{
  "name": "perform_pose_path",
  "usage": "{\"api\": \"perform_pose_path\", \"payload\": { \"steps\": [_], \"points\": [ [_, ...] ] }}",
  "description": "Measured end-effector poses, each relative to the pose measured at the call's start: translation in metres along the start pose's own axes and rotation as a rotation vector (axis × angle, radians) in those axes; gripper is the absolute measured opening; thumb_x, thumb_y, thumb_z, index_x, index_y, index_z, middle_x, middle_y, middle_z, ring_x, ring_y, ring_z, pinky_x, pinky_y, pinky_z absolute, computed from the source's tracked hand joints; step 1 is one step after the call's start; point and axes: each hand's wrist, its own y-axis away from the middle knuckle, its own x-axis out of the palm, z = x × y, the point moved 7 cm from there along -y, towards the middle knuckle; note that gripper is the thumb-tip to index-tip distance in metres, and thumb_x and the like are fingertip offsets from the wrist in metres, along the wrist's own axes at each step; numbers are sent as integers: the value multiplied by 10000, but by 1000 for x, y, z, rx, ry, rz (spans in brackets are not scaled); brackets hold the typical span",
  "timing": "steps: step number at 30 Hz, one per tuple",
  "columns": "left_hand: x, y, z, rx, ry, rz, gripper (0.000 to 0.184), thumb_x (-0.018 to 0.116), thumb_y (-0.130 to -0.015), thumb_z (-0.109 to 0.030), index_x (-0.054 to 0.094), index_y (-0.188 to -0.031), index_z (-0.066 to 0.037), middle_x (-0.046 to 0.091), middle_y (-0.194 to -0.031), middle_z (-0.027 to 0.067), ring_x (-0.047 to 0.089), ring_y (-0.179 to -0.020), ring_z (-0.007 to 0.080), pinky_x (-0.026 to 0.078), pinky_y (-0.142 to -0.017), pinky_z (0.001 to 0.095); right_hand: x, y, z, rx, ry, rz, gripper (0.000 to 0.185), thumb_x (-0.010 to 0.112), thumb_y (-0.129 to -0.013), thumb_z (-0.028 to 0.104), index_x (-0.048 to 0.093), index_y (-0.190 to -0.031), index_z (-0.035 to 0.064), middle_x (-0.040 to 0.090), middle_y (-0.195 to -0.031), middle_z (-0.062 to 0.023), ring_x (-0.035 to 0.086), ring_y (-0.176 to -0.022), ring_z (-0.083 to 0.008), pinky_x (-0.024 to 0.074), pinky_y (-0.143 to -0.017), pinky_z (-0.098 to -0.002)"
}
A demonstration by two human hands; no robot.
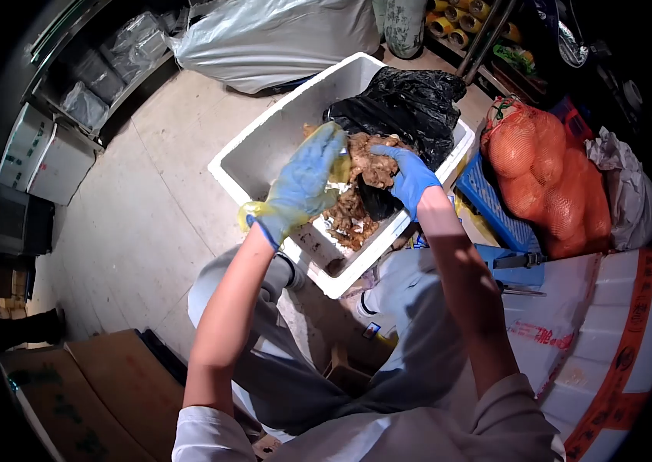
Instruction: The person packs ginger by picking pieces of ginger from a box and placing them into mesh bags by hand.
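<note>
Pale floor (149, 185) is surrounding the foam box beneath my grip; my right hand (412, 175) is holding a brown clump (368, 169), its raggedness risking spillage; my left hand (304, 175) is showing closure I cannot tell.

Glistening brown, knobbly clumps (372, 168) sit heaped mid-box in that white foam box (276, 138), smaller bits (351, 229) straggling toward six o'clock.

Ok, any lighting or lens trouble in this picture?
Head view: strong wide-angle bending, outer edges black; bright light on the white foam box, with the crumpled black plastic bag dark beside it; shadow over the right forearm; fine detail in the wet-looking brown pieces is hard to read.
</note>
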Motion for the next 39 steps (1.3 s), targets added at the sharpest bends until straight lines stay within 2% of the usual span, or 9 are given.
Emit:
{"api": "perform_pose_path", "payload": {
  "steps": [6,12,16,19,22,27,30,35,39],
  "points": [
    [26,-8,2,209,-86,-42,456,585,-624,-88,434,-1047,-11,463,-1041,164,442,-983,308,366,-843,363,19,-7,-19,125,-14,156,236,537,-744,28,495,-975,15,563,-925,-115,587,-794,-231,505,-704,-347],
    [65,3,65,-318,525,431,314,552,-676,-64,462,-972,-6,477,-768,64,448,-727,140,390,-673,268,23,-27,-43,658,-189,43,366,555,-753,133,403,-1039,-38,468,-1039,-173,477,-934,-357,474,-754,-458],
    [103,27,99,-553,736,498,230,517,-737,-111,496,-944,-14,462,-726,-20,384,-654,56,365,-589,201,9,-47,-66,639,-48,-63,594,520,-784,344,289,-1187,-27,420,-1129,-238,443,-1030,-356,441,-794,-464],
    [125,59,127,-826,983,468,260,485,-770,-201,540,-934,-7,507,-741,-25,434,-645,46,390,-601,189,-2,-56,-34,423,476,20,666,515,-740,489,377,-1113,-45,494,-958,-298,581,-771,-320,488,-737,-353],
    [122,63,129,-837,1039,477,255,481,-771,-208,545,-919,-11,508,-718,-28,440,-627,42,389,-570,183,8,-77,0,-76,1508,157,589,630,-653,472,523,-952,-24,546,-863,-155,557,-648,-183,452,-645,-241],
    [99,50,113,-875,1056,462,186,487,-761,-205,560,-804,-40,474,-619,-38,396,-505,16,315,-416,161,31,-62,-37,-261,1313,461,871,725,-576,327,284,-1207,-80,388,-1190,-219,390,-1099,-267,287,-925,-281],
    [95,45,108,-854,1089,430,193,494,-748,-185,557,-851,-34,464,-596,-42,391,-480,17,309,-392,167,37,-59,-30,-205,1130,564,610,682,-648,172,387,-1129,-61,485,-1079,-114,456,-988,-145,344,-863,-244],
    [95,37,99,-681,1327,524,453,574,-760,-194,424,-1127,24,534,-943,47,502,-836,70,405,-745,179,40,-46,-15,-279,1064,498,523,705,-614,97,452,-1049,-48,536,-969,-88,506,-883,-140,395,-803,-239],
    [77,29,81,-736,1164,470,484,622,-734,-206,430,-1124,7,514,-1019,48,484,-903,88,401,-788,213,40,-46,-15,-247,1028,516,641,753,-563,196,452,-1058,-78,538,-995,-160,512,-913,-212,389,-806,-278]
  ]
}}
